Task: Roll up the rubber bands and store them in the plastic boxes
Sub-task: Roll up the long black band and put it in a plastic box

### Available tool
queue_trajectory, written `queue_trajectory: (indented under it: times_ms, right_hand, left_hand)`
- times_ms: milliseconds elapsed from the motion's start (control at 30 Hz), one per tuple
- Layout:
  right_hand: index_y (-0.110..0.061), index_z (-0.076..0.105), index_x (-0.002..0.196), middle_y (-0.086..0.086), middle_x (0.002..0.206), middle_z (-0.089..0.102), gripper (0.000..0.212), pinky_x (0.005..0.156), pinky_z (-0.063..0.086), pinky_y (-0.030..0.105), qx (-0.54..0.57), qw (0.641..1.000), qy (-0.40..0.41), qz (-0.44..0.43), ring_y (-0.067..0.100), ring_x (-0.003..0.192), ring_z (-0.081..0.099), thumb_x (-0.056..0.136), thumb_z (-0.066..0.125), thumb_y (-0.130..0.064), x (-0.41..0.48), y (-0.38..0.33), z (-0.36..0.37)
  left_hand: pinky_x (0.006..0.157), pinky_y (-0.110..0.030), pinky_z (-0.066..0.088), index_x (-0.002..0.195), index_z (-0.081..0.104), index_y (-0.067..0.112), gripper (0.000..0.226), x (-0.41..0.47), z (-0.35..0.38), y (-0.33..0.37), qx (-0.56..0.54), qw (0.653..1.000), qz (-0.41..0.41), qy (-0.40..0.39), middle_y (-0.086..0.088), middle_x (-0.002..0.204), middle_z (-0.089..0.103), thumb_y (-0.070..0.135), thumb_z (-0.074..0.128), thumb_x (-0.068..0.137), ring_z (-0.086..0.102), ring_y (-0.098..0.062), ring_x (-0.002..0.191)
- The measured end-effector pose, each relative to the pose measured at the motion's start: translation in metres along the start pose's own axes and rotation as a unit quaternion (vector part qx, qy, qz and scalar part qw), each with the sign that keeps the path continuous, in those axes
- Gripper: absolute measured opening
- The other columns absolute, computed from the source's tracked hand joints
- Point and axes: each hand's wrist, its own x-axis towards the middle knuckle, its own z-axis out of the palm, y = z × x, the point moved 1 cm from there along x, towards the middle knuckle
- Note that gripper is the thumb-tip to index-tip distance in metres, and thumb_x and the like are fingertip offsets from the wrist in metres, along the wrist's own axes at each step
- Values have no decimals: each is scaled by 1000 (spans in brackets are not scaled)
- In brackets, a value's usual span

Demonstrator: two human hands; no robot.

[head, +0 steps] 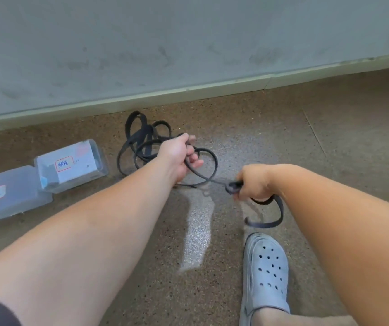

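- Gripping a black rubber band [141, 135], the left hand [184, 158] has its fingers curled round one stretch of it, just above the floor [271, 128].
- The right hand [252, 184] is closed on the same band, nearer the person, and pinches a small rolled coil [232, 187] at its fingertips.
- Between the two hands the band runs in a loose curve.
- A loose end [266, 224] hangs below the right hand and curls back under the wrist.
- Most of the band lies in tangled loops on the floor beyond the left hand, near the skirting of a grey wall [188, 43].
- Two clear plastic boxes sit on the floor to the left, touching: a labelled box [90, 158] nearer the wall, with a second box [12, 196] closer to the person.
- A grey clog [266, 274] stands on the floor below the right hand.
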Motion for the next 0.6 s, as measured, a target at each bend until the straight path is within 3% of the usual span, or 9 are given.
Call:
queue_trajectory:
  times_ms: [67,100,200,267,333,367,433,500,600]
  right_hand:
    - [-21,62,116,9,118,67,23,79,46,33,137,978,159,-1,27,96,59,93,64,-24,-2,5,-7]
    - [-23,56,127,10,127,63,32,81,45,32,195,954,228,-2,29,102,59,95,60,-22,-3,6,-11]
    - [-42,27,154,5,146,44,67,86,46,34,232,916,324,-45,31,113,57,98,54,-17,-10,-5,-26]
    - [-52,14,154,-2,148,38,78,86,42,31,251,895,353,-109,24,112,56,98,57,-18,-19,-23,-41]
    - [-57,18,150,-6,148,42,79,91,40,27,311,860,364,-176,11,114,50,94,65,-26,-31,-40,-55]
    - [-57,33,143,-6,141,51,69,91,43,27,356,843,345,-207,9,110,51,92,69,-28,-36,-46,-61]
    - [-37,65,123,-6,107,71,33,72,53,30,443,824,252,-247,10,79,59,92,69,-26,-47,-55,-69]
    - [-19,68,113,-3,85,73,18,57,48,32,529,795,133,-265,12,51,43,97,61,-24,-61,-61,-72]
    - [-13,61,126,9,74,63,29,52,37,31,575,753,39,-318,13,49,28,98,55,-20,-81,-64,-74]
  left_hand:
    - [59,-34,52,100,63,14,25,-18,0,22,165,980,112,23,-4,67,45,22,39,107,46,-17,49]
    - [59,-32,50,96,65,16,26,-30,-2,34,267,948,170,9,-6,69,50,22,41,106,51,-19,52]
    - [80,-36,48,86,70,24,26,-74,-7,63,550,783,282,-68,-5,97,64,26,49,102,61,-23,85]
    - [94,-33,43,81,70,26,22,-99,-7,78,579,743,316,-109,-1,113,57,28,53,96,57,-17,105]
    - [101,-37,42,78,69,22,22,-120,-7,91,508,778,348,-122,-3,116,58,30,51,88,58,-15,107]
    - [100,-41,43,80,69,18,23,-128,-6,97,454,808,356,-121,-6,114,61,29,51,88,59,-17,103]
    - [95,-48,48,87,66,13,21,-138,-6,109,346,856,363,-122,-4,98,66,23,50,96,59,-20,94]
    - [91,-45,49,86,63,24,22,-145,-7,119,279,879,376,-92,9,92,66,23,48,101,61,-15,96]
    - [97,-47,50,85,62,29,18,-143,-12,119,222,900,365,-86,7,103,66,32,49,98,64,-25,107]
